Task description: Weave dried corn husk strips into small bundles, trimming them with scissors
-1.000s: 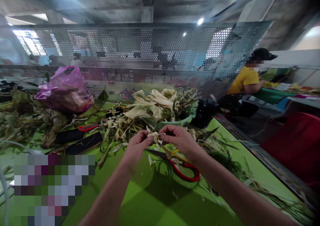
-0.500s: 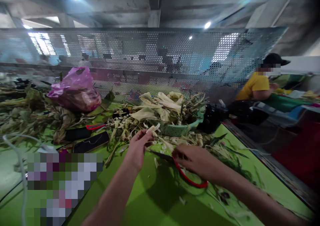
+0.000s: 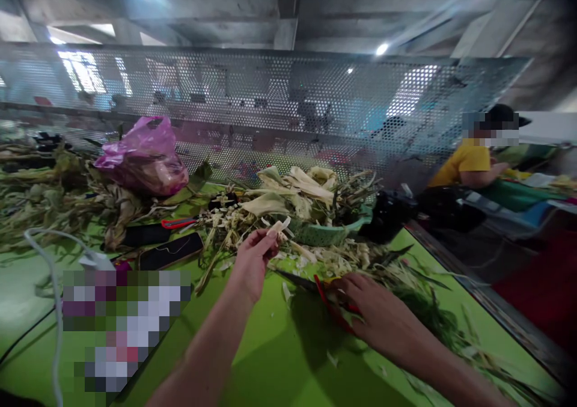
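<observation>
Husk piece (image 3: 278,227), pale and small, sits pinched between thumb and fingers of the left hand (image 3: 256,257), just in front of a green basket (image 3: 329,235) heaped with dry husks (image 3: 267,204). The right hand (image 3: 372,306) curls over red-handled scissors (image 3: 318,287) on the tabletop (image 3: 261,362); I can't tell from here whether it grips them.

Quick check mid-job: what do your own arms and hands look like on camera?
The left hand and right hand are ungloved. The left forearm and right forearm are bare, tapering towards the wrists, with no sleeve, watch or cable showing on them.
</observation>
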`<state>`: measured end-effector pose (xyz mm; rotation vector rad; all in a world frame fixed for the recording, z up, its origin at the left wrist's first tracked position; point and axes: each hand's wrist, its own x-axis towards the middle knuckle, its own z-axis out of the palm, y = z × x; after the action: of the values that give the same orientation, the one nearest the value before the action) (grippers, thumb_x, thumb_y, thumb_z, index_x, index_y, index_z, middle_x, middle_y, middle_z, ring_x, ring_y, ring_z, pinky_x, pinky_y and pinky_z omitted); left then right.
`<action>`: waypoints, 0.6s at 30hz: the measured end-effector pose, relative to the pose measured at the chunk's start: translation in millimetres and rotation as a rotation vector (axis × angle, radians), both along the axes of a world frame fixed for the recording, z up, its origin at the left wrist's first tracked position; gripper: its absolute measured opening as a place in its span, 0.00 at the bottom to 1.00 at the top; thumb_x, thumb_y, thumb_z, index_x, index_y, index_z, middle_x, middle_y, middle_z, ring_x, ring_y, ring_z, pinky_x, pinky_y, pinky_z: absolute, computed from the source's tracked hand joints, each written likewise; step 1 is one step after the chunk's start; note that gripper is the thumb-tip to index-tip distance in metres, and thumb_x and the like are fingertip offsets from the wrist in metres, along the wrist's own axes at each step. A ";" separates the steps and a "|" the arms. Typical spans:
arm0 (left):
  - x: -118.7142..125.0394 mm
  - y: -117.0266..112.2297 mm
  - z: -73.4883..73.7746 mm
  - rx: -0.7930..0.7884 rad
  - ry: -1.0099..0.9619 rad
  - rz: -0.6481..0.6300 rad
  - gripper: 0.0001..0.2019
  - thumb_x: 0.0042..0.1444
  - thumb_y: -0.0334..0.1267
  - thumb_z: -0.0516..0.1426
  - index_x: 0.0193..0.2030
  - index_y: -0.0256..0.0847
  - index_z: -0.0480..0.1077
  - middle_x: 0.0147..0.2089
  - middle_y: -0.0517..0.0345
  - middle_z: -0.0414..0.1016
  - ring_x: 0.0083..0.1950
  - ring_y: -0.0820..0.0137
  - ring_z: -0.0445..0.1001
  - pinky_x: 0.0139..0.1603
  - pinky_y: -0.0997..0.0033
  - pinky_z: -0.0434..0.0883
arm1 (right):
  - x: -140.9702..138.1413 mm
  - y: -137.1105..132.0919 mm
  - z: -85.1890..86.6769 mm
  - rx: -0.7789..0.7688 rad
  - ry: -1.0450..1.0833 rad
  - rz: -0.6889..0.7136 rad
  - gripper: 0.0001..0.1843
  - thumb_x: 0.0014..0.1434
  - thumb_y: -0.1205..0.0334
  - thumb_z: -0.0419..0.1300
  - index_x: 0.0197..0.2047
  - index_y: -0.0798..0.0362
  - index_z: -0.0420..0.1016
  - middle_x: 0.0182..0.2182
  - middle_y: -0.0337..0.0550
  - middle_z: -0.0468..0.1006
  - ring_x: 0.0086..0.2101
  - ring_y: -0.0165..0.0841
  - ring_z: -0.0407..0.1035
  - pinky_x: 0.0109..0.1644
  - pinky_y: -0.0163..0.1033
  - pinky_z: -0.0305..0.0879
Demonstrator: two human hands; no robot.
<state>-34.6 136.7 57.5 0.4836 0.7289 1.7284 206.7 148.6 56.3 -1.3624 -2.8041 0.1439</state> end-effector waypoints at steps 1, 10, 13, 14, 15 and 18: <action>-0.1 0.0 0.3 0.008 0.000 -0.004 0.13 0.39 0.36 0.68 0.31 0.35 0.71 0.27 0.63 0.71 0.25 0.81 0.66 0.29 0.81 0.64 | 1.3 1.4 -1.9 0.011 -0.006 -0.011 0.25 0.43 0.71 0.52 0.48 0.55 0.70 0.45 0.52 0.72 0.45 0.43 0.65 0.48 0.44 0.58; -1.2 -1.2 1.6 0.002 -0.021 -0.009 0.14 0.38 0.35 0.68 0.31 0.36 0.71 0.27 0.63 0.70 0.26 0.80 0.68 0.29 0.81 0.65 | 3.2 -0.5 -4.9 -0.021 0.135 -0.105 0.29 0.42 0.71 0.50 0.50 0.56 0.67 0.44 0.51 0.73 0.42 0.42 0.69 0.45 0.43 0.62; -1.8 -1.5 2.9 -0.001 -0.030 -0.006 0.14 0.38 0.35 0.68 0.31 0.36 0.70 0.26 0.64 0.70 0.26 0.80 0.68 0.29 0.80 0.65 | 11.6 0.1 -2.2 -0.186 0.358 -0.134 0.30 0.43 0.70 0.51 0.52 0.55 0.67 0.48 0.51 0.73 0.44 0.43 0.70 0.49 0.44 0.64; -1.9 -1.7 3.6 -0.002 -0.033 -0.006 0.14 0.38 0.35 0.68 0.31 0.36 0.70 0.25 0.64 0.71 0.26 0.79 0.68 0.29 0.80 0.65 | 14.9 0.6 -1.2 -0.276 0.444 -0.144 0.30 0.43 0.68 0.52 0.53 0.55 0.67 0.49 0.52 0.74 0.46 0.44 0.70 0.50 0.45 0.64; -1.9 -1.8 4.4 -0.002 -0.037 -0.006 0.14 0.38 0.36 0.68 0.31 0.37 0.70 0.25 0.64 0.71 0.26 0.79 0.68 0.29 0.80 0.66 | 17.9 1.1 0.0 -0.377 0.528 -0.157 0.31 0.44 0.66 0.53 0.54 0.55 0.67 0.49 0.52 0.74 0.47 0.45 0.69 0.51 0.46 0.64; -1.8 -2.3 6.8 -0.008 -0.055 -0.010 0.15 0.38 0.35 0.68 0.31 0.36 0.70 0.25 0.64 0.71 0.25 0.80 0.68 0.29 0.80 0.66 | 23.5 0.8 4.9 -0.620 0.694 -0.209 0.32 0.49 0.57 0.57 0.59 0.53 0.65 0.53 0.51 0.72 0.51 0.47 0.68 0.53 0.49 0.65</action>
<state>-36.4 134.4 64.4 0.4315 0.6928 1.7227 230.2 149.4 61.3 -1.3140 -2.0787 1.2793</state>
